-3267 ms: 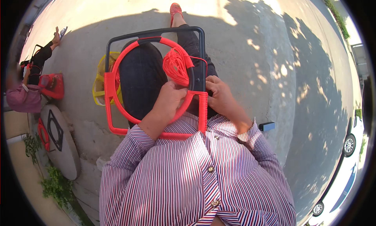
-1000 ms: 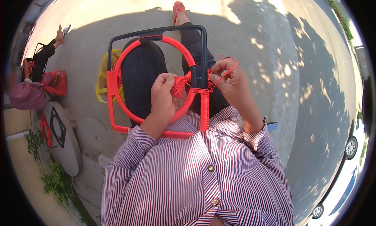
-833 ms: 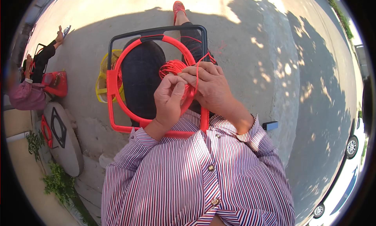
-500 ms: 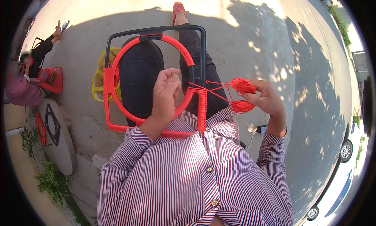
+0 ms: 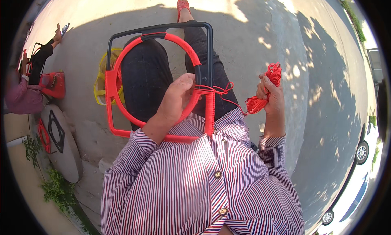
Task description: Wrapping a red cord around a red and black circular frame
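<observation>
Red cord point(image 5: 256, 105) is bunched in my closed right hand point(image 5: 274, 98), right of centre in the view, its strand running left to the black-and-red frame point(image 5: 210, 114) at upper centre. My left hand point(image 5: 175, 98) bends its fingers at the frame's inner ring, tips hidden, so I cannot tell whether they grip.

From the wearer's head, one wide fisheye looks steeply down, close over the striped shirt point(image 5: 179, 182), the left hand point(image 5: 176, 97) and the right hand point(image 5: 274, 97). It faces forward past the red shoe point(image 5: 183, 4), its right rim reaching a far white car point(image 5: 349, 198).
</observation>
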A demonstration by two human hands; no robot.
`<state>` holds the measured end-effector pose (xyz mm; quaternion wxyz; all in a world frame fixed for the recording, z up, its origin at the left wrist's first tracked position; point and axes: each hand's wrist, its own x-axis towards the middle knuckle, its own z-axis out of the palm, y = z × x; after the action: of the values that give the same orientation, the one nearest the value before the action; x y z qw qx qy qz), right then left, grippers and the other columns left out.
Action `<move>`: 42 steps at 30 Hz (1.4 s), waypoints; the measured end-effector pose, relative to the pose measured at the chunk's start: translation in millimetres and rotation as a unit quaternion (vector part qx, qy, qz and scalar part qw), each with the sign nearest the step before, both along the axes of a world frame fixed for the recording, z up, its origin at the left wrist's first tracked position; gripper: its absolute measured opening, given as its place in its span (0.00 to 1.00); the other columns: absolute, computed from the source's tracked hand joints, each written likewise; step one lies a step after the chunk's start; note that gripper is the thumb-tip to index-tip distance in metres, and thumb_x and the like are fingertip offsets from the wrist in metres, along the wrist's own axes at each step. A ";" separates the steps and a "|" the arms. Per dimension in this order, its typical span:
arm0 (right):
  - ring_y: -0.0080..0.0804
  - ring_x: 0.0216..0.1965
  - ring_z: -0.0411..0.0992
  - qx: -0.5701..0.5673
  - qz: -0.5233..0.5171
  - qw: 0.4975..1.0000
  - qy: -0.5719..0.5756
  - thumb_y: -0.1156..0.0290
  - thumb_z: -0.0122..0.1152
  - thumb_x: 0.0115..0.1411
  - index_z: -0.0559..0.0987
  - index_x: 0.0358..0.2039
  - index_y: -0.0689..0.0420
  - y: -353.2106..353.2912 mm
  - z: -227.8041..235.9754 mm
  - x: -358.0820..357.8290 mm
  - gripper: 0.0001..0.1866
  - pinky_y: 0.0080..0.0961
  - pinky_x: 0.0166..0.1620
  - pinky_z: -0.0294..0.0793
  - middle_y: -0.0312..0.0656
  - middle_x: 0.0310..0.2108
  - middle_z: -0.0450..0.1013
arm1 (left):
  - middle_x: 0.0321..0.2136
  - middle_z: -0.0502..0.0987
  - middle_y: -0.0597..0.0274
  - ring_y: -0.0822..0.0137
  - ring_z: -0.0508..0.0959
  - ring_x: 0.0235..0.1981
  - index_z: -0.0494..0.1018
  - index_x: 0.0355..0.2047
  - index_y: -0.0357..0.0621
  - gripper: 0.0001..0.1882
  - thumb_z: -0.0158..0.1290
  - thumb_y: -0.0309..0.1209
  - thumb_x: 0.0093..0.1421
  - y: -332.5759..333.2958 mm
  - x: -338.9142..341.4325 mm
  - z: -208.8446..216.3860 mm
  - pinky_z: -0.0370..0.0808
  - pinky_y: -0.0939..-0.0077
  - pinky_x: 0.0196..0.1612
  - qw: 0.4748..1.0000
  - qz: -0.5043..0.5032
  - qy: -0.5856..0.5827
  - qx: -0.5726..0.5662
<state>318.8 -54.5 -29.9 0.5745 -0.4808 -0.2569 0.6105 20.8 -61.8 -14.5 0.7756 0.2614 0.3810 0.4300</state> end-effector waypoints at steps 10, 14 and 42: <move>0.15 0.16 0.58 -0.067 0.296 0.949 -0.080 0.66 0.61 0.61 0.74 0.36 0.61 -14.3 12.3 -51.6 0.11 0.15 0.20 0.55 0.28 0.16 0.62 | 0.34 0.77 0.52 0.64 0.79 0.32 0.67 0.43 0.35 0.14 0.42 0.32 0.62 0.8 -1.6 -2.1 0.78 0.73 0.35 0.996 -0.018 -0.083 -0.026; 0.15 0.16 0.58 -0.098 0.327 0.932 -0.121 0.64 0.61 0.61 0.72 0.31 0.58 -23.6 4.6 -46.5 0.11 0.16 0.19 0.56 0.29 0.16 0.62 | 0.33 0.79 0.51 0.64 0.80 0.28 0.69 0.42 0.35 0.11 0.44 0.28 0.62 3.8 -5.8 -8.5 0.79 0.75 0.31 0.997 -0.053 -0.048 -0.028; 0.18 0.13 0.52 0.021 -0.077 0.970 0.230 0.67 0.47 0.66 0.61 0.20 0.51 -52.7 -21.4 69.4 0.16 0.25 0.29 0.66 0.28 0.14 0.53 | 0.23 0.75 0.54 0.66 0.75 0.18 0.66 0.30 0.39 0.07 0.40 0.22 0.52 3.8 -6.1 -9.9 0.72 0.73 0.18 0.994 -0.022 0.009 -0.105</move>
<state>388.2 -107.2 -51.3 0.6735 -0.3338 -0.0932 0.6529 14.8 -58.0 -24.3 0.8044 0.1908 0.4249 0.3687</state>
